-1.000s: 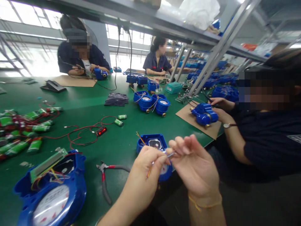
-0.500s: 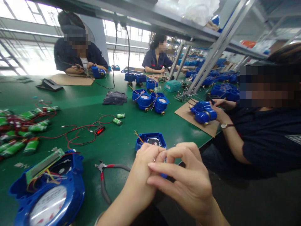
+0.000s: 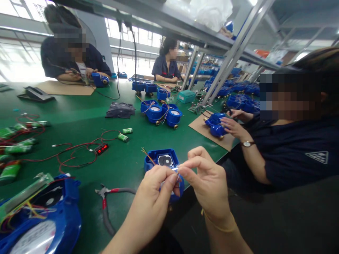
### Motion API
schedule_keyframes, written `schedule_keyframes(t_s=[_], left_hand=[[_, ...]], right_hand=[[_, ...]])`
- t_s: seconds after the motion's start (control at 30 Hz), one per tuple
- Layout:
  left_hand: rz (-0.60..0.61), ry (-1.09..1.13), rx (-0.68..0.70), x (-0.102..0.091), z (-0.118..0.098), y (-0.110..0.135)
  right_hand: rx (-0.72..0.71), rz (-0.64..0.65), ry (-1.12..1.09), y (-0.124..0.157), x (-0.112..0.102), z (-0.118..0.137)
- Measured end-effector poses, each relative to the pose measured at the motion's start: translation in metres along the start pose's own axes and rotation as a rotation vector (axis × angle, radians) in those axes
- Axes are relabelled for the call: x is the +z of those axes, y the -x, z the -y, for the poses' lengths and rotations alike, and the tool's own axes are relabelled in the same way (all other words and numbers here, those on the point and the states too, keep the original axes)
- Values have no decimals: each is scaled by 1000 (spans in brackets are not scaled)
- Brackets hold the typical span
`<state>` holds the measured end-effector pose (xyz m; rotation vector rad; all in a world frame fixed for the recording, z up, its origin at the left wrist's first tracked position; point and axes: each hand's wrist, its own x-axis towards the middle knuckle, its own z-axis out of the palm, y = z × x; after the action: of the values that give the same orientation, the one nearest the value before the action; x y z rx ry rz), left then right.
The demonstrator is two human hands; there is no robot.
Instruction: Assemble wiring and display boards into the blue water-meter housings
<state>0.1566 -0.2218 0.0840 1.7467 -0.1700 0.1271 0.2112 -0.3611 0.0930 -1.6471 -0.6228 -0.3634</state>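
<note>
In front of me a blue water meter housing (image 3: 148, 164) sits near the table's edge, its black inner part with a white border showing. Thin orange and yellow wires (image 3: 146, 154) stick up at its left side. My left hand (image 3: 152, 190) is closed over the meter, pinching thin wires between thumb and fingers. Close against it, my right hand (image 3: 210, 181) has thumb and forefinger pinched at the wire ends. My hands hide much of the meter's front. Pliers (image 3: 104, 192) with red and grey handles lie open to the left.
A larger-looking blue meter (image 3: 67, 211) with a circuit board stands at lower left. Green batteries (image 3: 16, 148) with red leads lie behind it, near a small red-lit display (image 3: 102, 149). More meters (image 3: 155, 113) stand farther back. A co-worker (image 3: 286, 151) sits close on my right.
The view has turned, so the table things shift left. My right fingers have closed to a pinch at the wires. The display's digits have changed. The right co-worker's hand has shifted on a meter.
</note>
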Motion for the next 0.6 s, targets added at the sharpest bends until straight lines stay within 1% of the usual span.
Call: schedule_keyframes(t_s=[0.07,0.1,0.13,0.23,0.27,0.3,0.33,0.43,0.47,0.53,0.6], left_hand=[[28,68,-19,-1,1,0],[38,109,-28,-2,1,-1],[46,150,-43,-2,2,-1],[44,265,-99,-3,4,-3],[36,303,-114,-3,5,-3],[32,341,-125,-3,6,-4],[31,381,-132,-3,7,-4],[55,497,-158,-4,7,-6],[67,526,-167,-4,7,-6],[89,563,-185,-5,7,-7],[110,572,-194,-5,7,-7]], right_hand=[[48,-7,-59,-1,2,-3],[62,-38,-97,-2,3,-4],[73,-94,-148,-3,3,-6],[67,-337,-327,-10,2,-13],[64,-376,-367,-13,0,-14],[70,-361,-391,-14,-2,-16],[90,-293,-401,-16,-3,-17],[221,40,-420,-15,-6,-20],[258,117,-431,-15,-6,-21],[301,205,-452,-13,-7,-22],[320,254,-491,-13,-6,-24]])
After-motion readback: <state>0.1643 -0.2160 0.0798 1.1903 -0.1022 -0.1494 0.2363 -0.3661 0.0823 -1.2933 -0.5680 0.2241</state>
